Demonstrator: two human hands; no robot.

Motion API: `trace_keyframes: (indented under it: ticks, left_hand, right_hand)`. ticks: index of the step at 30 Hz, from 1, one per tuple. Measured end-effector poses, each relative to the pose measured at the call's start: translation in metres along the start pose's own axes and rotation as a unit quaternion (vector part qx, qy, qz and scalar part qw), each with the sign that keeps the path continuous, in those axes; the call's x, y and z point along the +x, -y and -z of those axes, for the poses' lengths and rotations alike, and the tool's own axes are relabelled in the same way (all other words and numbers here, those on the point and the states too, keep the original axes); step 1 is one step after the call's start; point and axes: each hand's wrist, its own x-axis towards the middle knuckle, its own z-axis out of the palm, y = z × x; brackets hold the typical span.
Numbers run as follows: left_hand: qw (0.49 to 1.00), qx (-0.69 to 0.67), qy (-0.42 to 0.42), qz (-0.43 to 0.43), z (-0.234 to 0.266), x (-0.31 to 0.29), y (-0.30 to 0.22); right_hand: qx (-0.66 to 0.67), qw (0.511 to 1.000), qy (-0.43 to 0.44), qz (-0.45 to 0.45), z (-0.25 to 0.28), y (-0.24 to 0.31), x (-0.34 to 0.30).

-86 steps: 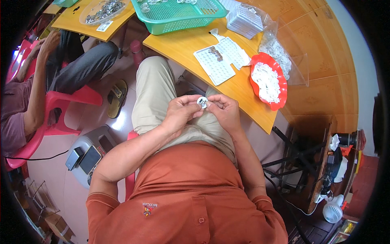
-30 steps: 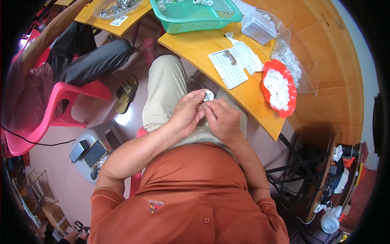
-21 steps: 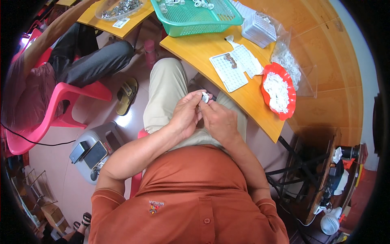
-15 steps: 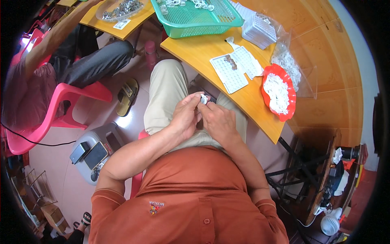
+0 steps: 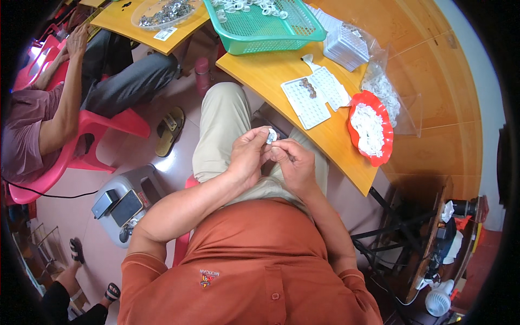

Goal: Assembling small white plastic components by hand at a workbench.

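Note:
Above my lap, my left hand (image 5: 248,157) pinches a small white plastic piece (image 5: 271,136) between thumb and fingers. Something greyish shows inside the piece, too small to tell. My right hand (image 5: 296,162) is closed just below it, thumb and index finger pressed together close to the piece. Whatever those right fingertips hold, if anything, is hidden. On the table ahead lies a white tray (image 5: 307,116) with small round pockets and a cluster of small brownish parts (image 5: 310,88) on it. A red scalloped dish (image 5: 387,132) of small white parts (image 5: 368,130) stands to its right.
A green basket (image 5: 265,46) with white rings stands on the yellow table (image 5: 346,162), near stacked clear trays (image 5: 348,47) and a bag of white parts (image 5: 383,92). A tub of metal parts (image 5: 162,15) sits far left. Another person sits left on a pink chair (image 5: 100,135).
My right hand has drawn slightly down from the white piece, which now shows more in my left fingers. At left the other person's arm has pulled back, and someone's foot has appeared lower left.

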Motion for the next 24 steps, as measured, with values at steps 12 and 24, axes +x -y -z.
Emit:
trace_keyframes:
  ticks: [12, 24]
  left_hand:
    - [1.0, -0.01, -0.003, -0.027, -0.007, -0.003, 0.001]
    - [0.998, 0.03, -0.008, -0.048, -0.012, -0.007, 0.0]
  right_hand:
    - [0.227, 0.952, -0.007, -0.204, 0.012, 0.0, 0.001]
    - [0.119, 0.987, -0.051, -0.09, 0.016, -0.015, 0.001]
